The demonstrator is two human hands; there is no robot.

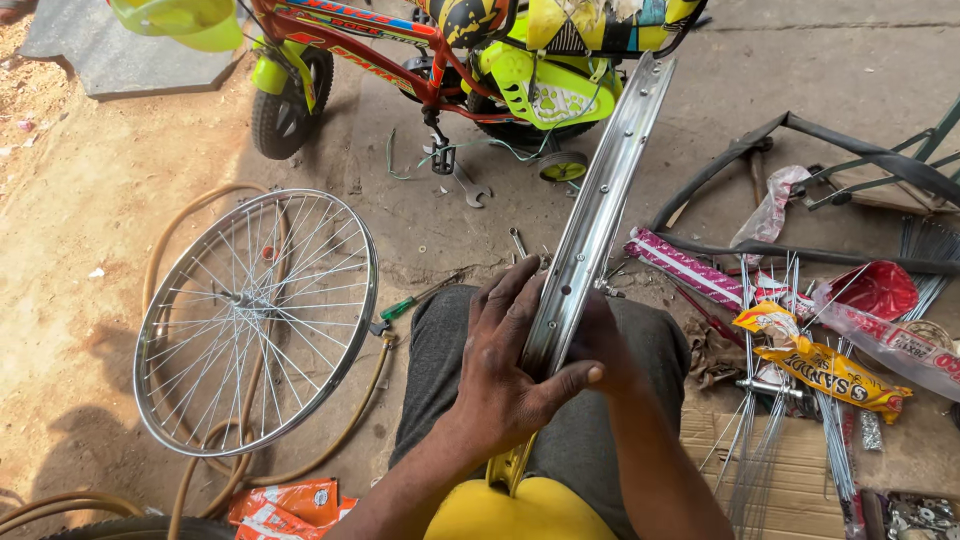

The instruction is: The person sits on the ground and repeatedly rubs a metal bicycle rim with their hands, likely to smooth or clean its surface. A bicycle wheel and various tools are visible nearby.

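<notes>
A bare chrome bicycle rim [600,200] with spoke holes stands edge-on over my lap, running from my knees up toward a small bike. My left hand [505,365] wraps around its lower part, thumb across the front. My right hand [605,345] grips the same stretch from behind and is mostly hidden by the rim. The rim's bottom end sinks behind my yellow shirt [510,510].
A spoked wheel [255,320] lies flat on the ground at left over a tan hose [350,425]. A red and green child's bike [440,70] stands ahead. Loose spokes [760,440], packets [830,370], a tyre [800,135], a spanner [468,188] and a green screwdriver [415,300] lie around.
</notes>
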